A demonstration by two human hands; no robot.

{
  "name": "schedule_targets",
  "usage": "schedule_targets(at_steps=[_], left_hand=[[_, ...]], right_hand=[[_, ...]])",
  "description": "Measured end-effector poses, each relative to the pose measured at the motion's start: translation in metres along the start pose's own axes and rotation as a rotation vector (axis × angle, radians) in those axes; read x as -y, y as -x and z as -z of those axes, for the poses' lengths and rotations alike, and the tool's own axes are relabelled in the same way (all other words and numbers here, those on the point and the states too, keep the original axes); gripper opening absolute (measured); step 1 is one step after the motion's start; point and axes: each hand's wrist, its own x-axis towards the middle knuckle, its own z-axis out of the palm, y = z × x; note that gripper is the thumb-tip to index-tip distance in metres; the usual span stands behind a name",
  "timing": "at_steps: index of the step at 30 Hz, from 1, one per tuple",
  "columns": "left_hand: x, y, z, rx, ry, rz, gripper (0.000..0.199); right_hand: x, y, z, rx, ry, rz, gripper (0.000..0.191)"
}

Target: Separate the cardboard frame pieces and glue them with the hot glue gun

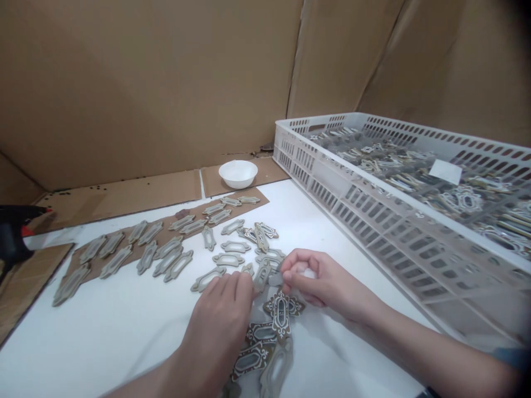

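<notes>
My left hand (226, 307) is closed near the middle of the white table (166, 315), its fingers curled beside a grey oval frame piece (261, 276); its fingertips are hidden. Just right of that piece, my right hand (309, 276) is curled, thumb against fingers, with something whitish partly showing in the palm that I cannot make out. Below the hands lie several brown frame pieces with white scroll patterns (281, 314), overlapping a plain grey frame piece (276, 369). More grey frame pieces (230, 258) lie beyond my left hand.
Rows of grey pieces lie on a cardboard strip (139, 251) at the left. A white bowl (238, 174) stands at the back. A large white plastic crate (344, 193) holding many pieces fills the right. A black glue gun (14, 235) is at the left edge; cardboard walls (145, 83) stand behind.
</notes>
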Motion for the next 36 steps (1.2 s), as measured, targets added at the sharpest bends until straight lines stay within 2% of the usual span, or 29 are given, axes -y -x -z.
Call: schedule_targets(at_steps=[5, 9, 16, 23, 27, 32, 36], left_hand=[[0.001, -0.003, -0.009, -0.041, -0.028, 0.013, 0.005], [0.002, -0.004, -0.017, -0.014, -0.048, 0.005, 0.025], [0.003, -0.006, -0.019, 0.013, 0.032, 0.019, 0.016], [0.003, -0.005, -0.021, -0.134, 0.067, -0.029, 0.013], [0.001, -0.003, -0.020, -0.168, 0.214, -0.006, 0.017], [-0.003, -0.001, -0.017, -0.066, 0.487, 0.179, 0.015], [-0.006, 0.000, -0.016, -0.016, 0.638, 0.238, 0.010]], right_hand=[[0.001, 0.001, -0.001, -0.027, 0.089, -0.001, 0.009], [0.001, 0.001, -0.001, -0.063, 0.163, 0.010, 0.008], [0.000, 0.001, -0.002, -0.085, 0.239, 0.016, 0.007], [-0.005, 0.000, -0.003, -0.096, 0.264, 0.031, 0.010], [-0.005, 0.000, -0.004, -0.105, 0.290, 0.062, 0.009], [-0.004, 0.004, -0.005, -0.171, 0.381, 0.124, 0.007], [-0.006, 0.006, -0.006, -0.194, 0.455, 0.185, 0.009]])
